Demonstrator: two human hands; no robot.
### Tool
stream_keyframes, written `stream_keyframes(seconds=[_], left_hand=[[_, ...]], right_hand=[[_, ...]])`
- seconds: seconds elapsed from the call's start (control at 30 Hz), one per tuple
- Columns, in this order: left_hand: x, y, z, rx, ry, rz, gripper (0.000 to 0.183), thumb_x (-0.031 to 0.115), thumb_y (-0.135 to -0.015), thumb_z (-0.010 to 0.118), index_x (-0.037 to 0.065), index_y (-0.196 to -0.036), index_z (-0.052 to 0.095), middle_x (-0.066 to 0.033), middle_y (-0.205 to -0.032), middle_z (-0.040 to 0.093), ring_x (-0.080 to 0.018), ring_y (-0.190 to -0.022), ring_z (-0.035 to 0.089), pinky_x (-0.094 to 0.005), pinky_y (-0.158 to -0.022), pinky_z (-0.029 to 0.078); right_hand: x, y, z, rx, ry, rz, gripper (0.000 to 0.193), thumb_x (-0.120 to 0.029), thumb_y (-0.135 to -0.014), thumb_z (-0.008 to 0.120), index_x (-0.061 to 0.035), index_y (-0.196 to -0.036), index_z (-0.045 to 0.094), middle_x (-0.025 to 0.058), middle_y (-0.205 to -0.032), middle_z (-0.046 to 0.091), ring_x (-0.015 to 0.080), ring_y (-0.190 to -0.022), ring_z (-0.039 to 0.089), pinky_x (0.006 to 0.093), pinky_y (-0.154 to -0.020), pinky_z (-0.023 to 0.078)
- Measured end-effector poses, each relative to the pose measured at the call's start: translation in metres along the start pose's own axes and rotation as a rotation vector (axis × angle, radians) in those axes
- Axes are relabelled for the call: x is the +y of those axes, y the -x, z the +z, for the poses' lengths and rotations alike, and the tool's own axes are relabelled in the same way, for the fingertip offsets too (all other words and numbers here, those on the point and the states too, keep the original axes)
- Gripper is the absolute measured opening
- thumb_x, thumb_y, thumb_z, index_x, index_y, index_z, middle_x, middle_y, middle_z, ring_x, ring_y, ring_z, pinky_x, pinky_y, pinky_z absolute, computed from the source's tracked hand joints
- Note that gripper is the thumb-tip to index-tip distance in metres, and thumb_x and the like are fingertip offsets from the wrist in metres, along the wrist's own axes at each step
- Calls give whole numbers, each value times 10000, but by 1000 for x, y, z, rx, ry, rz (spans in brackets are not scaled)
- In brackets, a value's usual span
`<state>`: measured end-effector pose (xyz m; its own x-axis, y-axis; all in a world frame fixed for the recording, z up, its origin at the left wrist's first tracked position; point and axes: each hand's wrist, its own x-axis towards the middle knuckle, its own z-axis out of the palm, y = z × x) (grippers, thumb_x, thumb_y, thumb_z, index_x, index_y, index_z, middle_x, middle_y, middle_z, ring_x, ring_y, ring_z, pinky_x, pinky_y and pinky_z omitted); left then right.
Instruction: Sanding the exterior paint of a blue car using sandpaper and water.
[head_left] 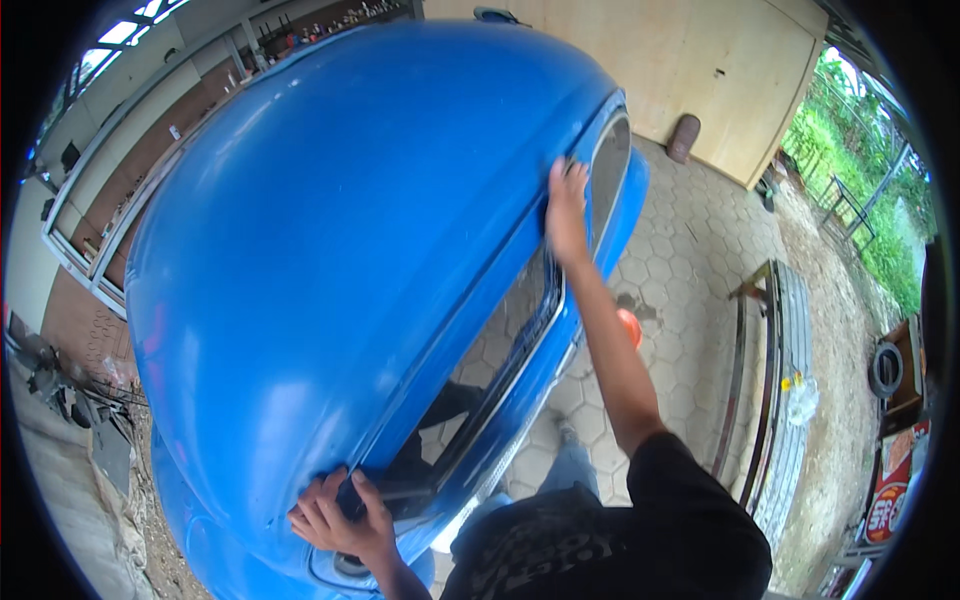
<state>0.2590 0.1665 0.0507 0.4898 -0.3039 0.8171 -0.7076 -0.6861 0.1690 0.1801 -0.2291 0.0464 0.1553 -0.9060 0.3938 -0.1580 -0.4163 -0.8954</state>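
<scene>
A rounded blue car (330, 200) fills the left and middle of the view, its roof curving away from me. My left hand (345, 520) lies on the bodywork near the rear corner of the dark side window (440, 425), fingers spread and thumb apart. Further forward, my right hand (567, 205) is at the roof edge above the side glass, near the windscreen (611, 160). Its fingers are bent and slightly blurred. A small dark patch shows at the fingertips; whether it is something held cannot be made out.
A long bench (780, 370) stands to my right, with a clear plastic bag or bottle (800, 400) on it. An orange object (629, 328) sits on the paving (680, 250) beside my right forearm. Wooden doors (690, 60) stand ahead; cluttered shelves (130, 190) lie beyond the car.
</scene>
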Motion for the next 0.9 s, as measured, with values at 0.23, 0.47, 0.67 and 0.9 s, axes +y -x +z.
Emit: stream_keyframes(seconds=[0.23, 0.47, 0.67, 0.9], left_hand=[[67, -18, 31, -68, -104, -2, 273, 337, -728, 685, 121, -876, 611, -75, -1001, 566, -324, -1010, 471, -453, -856, 306], [139, -43, 92, 98, -190, 15, 273, 375, -755, 661, 121, -825, 587, -63, -998, 569, -305, -1000, 456, -443, -853, 286], [170, -44, 119, 190, -242, -6, 326, 411, -784, 591, 102, -872, 535, -69, -911, 537, -292, -978, 432, -439, -853, 253], [170, -41, 126, 283, -333, 15, 365, 434, -821, 565, 72, -854, 525, -61, -881, 531, -285, -918, 451, -424, -829, 288]], right_hand=[[24, 20, -19, -189, 133, -170, 716, -374, -963, 347, 97, -1412, 47, 280, -1490, 9, 399, -1392, -15, 488, -1111, 18], [89, 33, -27, -287, 125, -604, 764, -437, -922, 404, 144, -1371, 191, 341, -1432, 183, 474, -1348, 160, 542, -1079, 138], [43, 1, -24, -337, 72, -677, 739, -520, -908, 395, 53, -1368, 321, 262, -1416, 312, 392, -1330, 280, 500, -1074, 191], [149, 24, -38, -368, 64, -688, 656, -449, -915, 430, 51, -1337, 385, 211, -1402, 372, 336, -1324, 316, 465, -1088, 163]])
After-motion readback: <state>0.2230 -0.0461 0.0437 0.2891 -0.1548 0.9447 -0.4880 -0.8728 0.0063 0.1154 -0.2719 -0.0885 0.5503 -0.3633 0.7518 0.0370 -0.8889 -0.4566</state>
